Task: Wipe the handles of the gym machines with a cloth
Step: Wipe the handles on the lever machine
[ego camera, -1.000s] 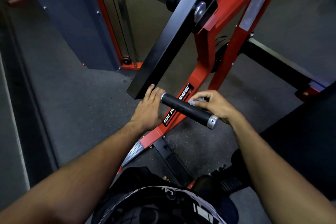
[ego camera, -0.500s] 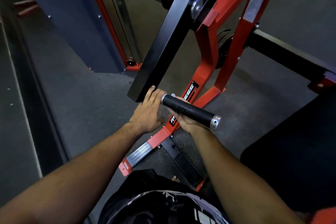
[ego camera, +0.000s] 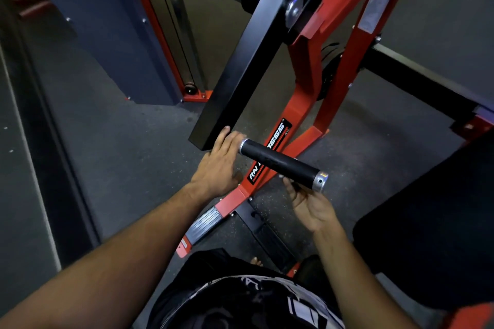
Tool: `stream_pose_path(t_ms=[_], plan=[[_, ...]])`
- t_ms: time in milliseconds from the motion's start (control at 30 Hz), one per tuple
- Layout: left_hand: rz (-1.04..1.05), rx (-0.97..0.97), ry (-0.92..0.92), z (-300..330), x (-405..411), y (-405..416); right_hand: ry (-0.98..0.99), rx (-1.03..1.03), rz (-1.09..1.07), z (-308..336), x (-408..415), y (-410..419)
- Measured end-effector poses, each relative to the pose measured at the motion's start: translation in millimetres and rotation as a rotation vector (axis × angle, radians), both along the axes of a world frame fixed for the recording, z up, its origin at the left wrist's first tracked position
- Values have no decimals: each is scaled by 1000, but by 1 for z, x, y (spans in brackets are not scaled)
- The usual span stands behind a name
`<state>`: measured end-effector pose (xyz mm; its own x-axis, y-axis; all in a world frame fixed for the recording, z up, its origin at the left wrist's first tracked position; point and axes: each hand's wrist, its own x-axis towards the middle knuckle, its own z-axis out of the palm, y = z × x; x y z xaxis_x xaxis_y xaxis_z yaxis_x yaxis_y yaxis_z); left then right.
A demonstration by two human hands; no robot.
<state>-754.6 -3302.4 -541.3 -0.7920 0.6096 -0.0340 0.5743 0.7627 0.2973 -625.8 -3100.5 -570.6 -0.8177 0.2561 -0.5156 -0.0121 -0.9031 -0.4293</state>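
Right hand [ego camera: 311, 201] shifted under handle [ego camera: 280, 161] end, fingers relaxed, cloth unseen; left hand [ego camera: 217, 165] flat, steadying; underside wipe next.

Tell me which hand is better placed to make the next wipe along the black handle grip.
Probably the right hand: it sits palm up just under the handle grip, near its metal end cap. The left hand lies flat at the grip's inner end by the black lever arm. No cloth is visible.
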Motion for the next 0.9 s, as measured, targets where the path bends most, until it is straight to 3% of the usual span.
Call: stream_pose_path(t_ms=[267, 367, 467, 567, 633, 800, 900], plan=[[-18, 40, 0, -3, -1, -2, -40, 1, -52, 13, 25, -11], [-22, 61, 2, -3, 0, -2, -81, 95, 32, 28, 34, -24], [-42, 91, 7, -2, 0, -3, -85, 486, 275, 54, 49, -38], [-41, 100, 17, -3, -1, -4, 4, 1160, 389, 83, 50, -40], [-49, 125, 27, -3, -1, -4, 102, 1594, 357, 101, 39, -33], [-61, 198, 1, 2, -4, -7, 255, 2102, 300, 127, -18, -12], [-71, 214, -13, 2, -10, -11, 329, 2282, 558, 121, -61, -9]])
